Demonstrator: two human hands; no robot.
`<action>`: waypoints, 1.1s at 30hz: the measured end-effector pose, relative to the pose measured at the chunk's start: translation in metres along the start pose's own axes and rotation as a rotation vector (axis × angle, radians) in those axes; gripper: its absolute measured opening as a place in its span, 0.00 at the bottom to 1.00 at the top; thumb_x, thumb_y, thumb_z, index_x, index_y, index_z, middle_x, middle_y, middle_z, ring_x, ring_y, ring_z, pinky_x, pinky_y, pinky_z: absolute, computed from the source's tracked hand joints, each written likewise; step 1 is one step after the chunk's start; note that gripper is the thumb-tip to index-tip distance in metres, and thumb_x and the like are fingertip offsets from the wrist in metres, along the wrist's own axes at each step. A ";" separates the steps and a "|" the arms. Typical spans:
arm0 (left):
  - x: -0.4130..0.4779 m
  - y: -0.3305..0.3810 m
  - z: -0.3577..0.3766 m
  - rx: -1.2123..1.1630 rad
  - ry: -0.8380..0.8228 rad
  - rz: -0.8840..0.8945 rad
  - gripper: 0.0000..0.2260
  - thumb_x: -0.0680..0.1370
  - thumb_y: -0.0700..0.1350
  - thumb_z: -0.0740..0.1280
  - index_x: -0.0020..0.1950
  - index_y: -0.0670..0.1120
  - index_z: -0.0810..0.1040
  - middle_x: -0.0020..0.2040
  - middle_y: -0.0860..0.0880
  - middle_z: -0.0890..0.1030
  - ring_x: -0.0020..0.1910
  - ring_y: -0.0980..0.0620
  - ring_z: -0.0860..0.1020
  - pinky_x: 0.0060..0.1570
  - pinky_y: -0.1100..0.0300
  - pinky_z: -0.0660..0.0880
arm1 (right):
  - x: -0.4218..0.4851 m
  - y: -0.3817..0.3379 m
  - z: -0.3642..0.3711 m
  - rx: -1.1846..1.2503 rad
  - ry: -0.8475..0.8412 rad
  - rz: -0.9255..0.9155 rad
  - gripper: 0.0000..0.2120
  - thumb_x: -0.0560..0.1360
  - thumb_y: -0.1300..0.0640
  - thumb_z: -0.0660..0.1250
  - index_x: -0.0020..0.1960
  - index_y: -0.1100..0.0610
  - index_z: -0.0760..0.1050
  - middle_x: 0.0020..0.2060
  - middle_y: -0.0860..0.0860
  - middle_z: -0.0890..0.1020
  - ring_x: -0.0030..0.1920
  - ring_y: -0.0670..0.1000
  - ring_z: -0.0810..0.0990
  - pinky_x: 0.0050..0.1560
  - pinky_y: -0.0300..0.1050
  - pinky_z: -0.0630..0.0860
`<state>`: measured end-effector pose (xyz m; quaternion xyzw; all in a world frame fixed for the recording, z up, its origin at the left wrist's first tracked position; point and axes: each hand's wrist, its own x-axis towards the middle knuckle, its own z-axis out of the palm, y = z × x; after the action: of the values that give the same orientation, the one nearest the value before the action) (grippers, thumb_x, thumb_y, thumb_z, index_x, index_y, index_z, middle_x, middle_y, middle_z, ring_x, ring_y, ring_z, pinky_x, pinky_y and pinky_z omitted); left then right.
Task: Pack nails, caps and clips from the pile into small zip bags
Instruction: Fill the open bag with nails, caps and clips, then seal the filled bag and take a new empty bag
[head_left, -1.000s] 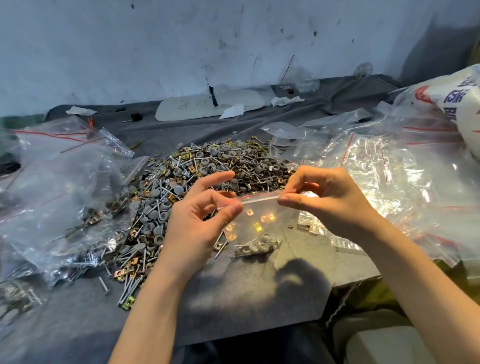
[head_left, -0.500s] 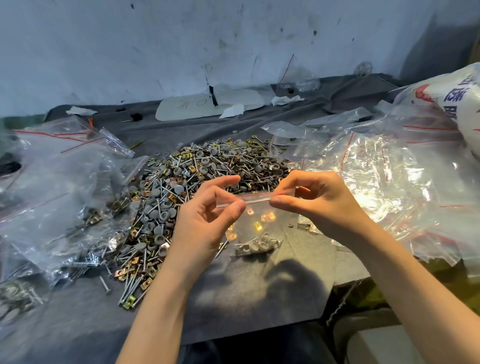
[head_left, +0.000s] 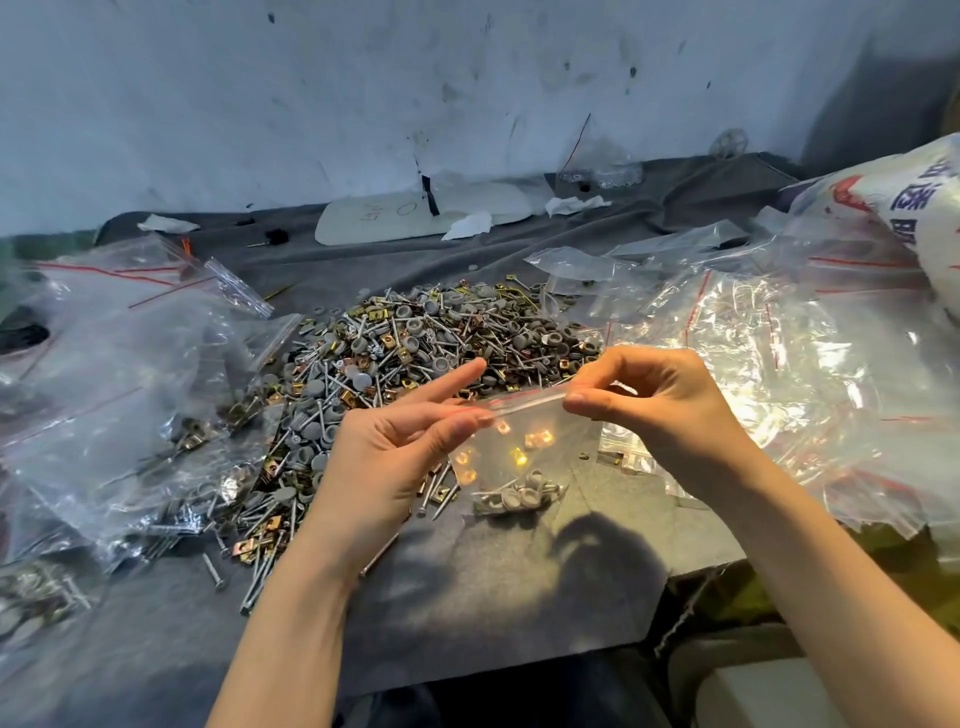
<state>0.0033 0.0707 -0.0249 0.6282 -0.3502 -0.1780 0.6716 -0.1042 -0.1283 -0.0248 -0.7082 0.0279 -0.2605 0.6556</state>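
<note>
A small clear zip bag (head_left: 519, 457) hangs between my hands above the grey cloth. Grey caps, nails and brass clips lie in its bottom. My left hand (head_left: 395, 452) pinches the left end of the bag's red-lined zip strip with thumb and a finger, its index finger pointing out straight. My right hand (head_left: 654, 400) pinches the right end of the strip, fingers curled. Behind the bag spreads the pile (head_left: 415, 353) of nails, grey caps and brass clips.
Large clear bags (head_left: 119, 364) holding packed small bags lie at the left. More clear plastic bags (head_left: 779, 353) heap at the right, beside a white printed sack (head_left: 919, 208). A stack of empty small zip bags (head_left: 631, 457) lies under my right hand. The table edge (head_left: 691, 569) drops off at the lower right.
My two hands have drawn slightly closer along the zip strip, the left sliding right. The bag stays hanging in the same place.
</note>
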 end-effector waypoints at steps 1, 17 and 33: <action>-0.001 -0.001 -0.002 0.003 -0.017 0.000 0.08 0.70 0.44 0.71 0.45 0.44 0.87 0.60 0.56 0.82 0.62 0.61 0.77 0.51 0.73 0.74 | -0.001 0.001 0.000 0.012 -0.011 0.002 0.07 0.61 0.57 0.75 0.36 0.59 0.81 0.33 0.51 0.83 0.37 0.49 0.80 0.41 0.39 0.76; -0.004 -0.010 0.001 0.003 0.202 0.045 0.11 0.77 0.47 0.60 0.46 0.42 0.77 0.38 0.47 0.85 0.38 0.51 0.84 0.40 0.64 0.79 | -0.011 0.048 0.022 -0.024 0.189 0.145 0.10 0.65 0.50 0.70 0.45 0.52 0.79 0.38 0.44 0.84 0.40 0.43 0.82 0.39 0.31 0.76; 0.080 0.033 -0.103 0.826 0.935 0.116 0.30 0.79 0.37 0.64 0.77 0.49 0.56 0.77 0.45 0.56 0.76 0.48 0.56 0.74 0.55 0.55 | -0.018 0.070 0.023 -0.477 0.114 0.086 0.07 0.75 0.59 0.69 0.40 0.50 0.80 0.33 0.46 0.82 0.37 0.41 0.79 0.38 0.34 0.73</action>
<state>0.1232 0.0954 0.0300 0.8275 -0.0927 0.3021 0.4641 -0.0890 -0.1100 -0.0968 -0.8252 0.1559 -0.2580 0.4776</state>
